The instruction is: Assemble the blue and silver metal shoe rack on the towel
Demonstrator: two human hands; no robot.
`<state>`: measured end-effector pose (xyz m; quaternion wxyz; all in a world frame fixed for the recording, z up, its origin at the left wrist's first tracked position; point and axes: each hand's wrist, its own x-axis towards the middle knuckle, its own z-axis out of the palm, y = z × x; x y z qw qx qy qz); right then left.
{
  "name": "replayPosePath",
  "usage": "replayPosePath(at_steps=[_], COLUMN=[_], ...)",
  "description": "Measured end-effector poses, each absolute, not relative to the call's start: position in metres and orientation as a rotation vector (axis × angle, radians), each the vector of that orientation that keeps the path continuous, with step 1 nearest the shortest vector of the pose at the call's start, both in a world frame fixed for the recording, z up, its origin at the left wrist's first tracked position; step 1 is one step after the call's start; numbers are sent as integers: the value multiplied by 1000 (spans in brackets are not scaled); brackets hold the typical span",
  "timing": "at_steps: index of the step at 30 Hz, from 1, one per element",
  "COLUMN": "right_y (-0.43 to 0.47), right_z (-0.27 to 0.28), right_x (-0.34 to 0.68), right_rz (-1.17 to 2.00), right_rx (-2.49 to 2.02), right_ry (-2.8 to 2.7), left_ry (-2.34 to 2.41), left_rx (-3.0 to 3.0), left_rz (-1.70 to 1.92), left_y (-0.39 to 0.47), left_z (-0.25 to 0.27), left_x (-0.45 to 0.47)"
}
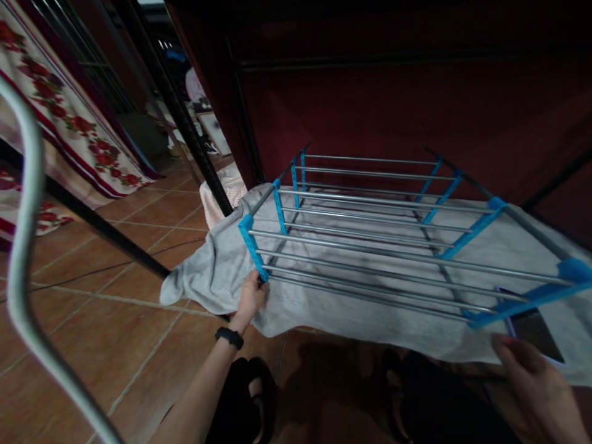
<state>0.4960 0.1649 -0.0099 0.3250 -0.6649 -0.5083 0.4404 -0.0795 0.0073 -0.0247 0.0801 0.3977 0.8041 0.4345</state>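
A metal drying rack [370, 250] with grey bars and blue plastic joints rests on a light grey cloth [324, 314]. My left hand [253, 296], with a black band on the wrist, is closed on the rack's front left corner, at the bottom of a blue joint. My right hand [539, 382] is at the lower right, apart from the rack, in front of the cloth's edge. It is dark and blurred, and its fingers look bent; whether they hold anything does not show. Just beyond it a dark-screened phone or tablet [534, 333] lies on the cloth, partly behind the rack's blue end piece.
A dark red panel [393, 105] stands behind the rack. At left are black metal poles [185, 123], a floral curtain [78, 123] and a pale curved tube [25, 246] close to the camera. A thin cable [106, 269] crosses the tiled floor [134, 333]. My feet are below.
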Motion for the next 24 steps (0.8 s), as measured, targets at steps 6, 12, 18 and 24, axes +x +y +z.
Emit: replayPosePath(at_steps=[6,12,18,24], right_y=[102,113,117,122], right_z=[7,1,-10,-10], right_x=[282,153,140,139], right_rz=[864,387,360,393], right_rx=[-822,-885,-896,-906], right_ry=[-2369,-2774,-2884,-2915], left_ry=[2262,2207,2201,2213], left_rx=[1250,1316,1335,1318], left_rz=[1249,1220,1230,1249], left_y=[7,8,8,10], left_z=[-29,-26,-29,-30], left_x=[-100,-108,-107,-103])
